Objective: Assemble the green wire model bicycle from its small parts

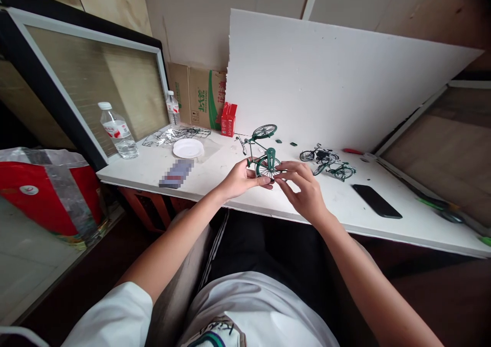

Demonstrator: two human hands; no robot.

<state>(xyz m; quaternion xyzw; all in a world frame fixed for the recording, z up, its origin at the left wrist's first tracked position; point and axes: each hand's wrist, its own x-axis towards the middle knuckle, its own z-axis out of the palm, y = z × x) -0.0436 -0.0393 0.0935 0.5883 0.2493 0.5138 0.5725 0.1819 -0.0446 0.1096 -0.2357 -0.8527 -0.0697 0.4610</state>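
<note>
The left hand (238, 180) has its grip clamped on a toy bicycle (270, 158) above the worktop (207, 176); the right hand (304, 187) pinches its wheel (264, 169) (it looks thin). Squeezing too hard might bend it. Beyond stands another bicycle (342, 171).

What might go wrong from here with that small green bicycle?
The wheel has thin spokes, so firm pressure from the right hand at its lower side might bend them. The left hand holds the bicycle near the front edge of the table, so a slip could drop it over. The small green pieces lie loose behind and could get knocked aside.
</note>
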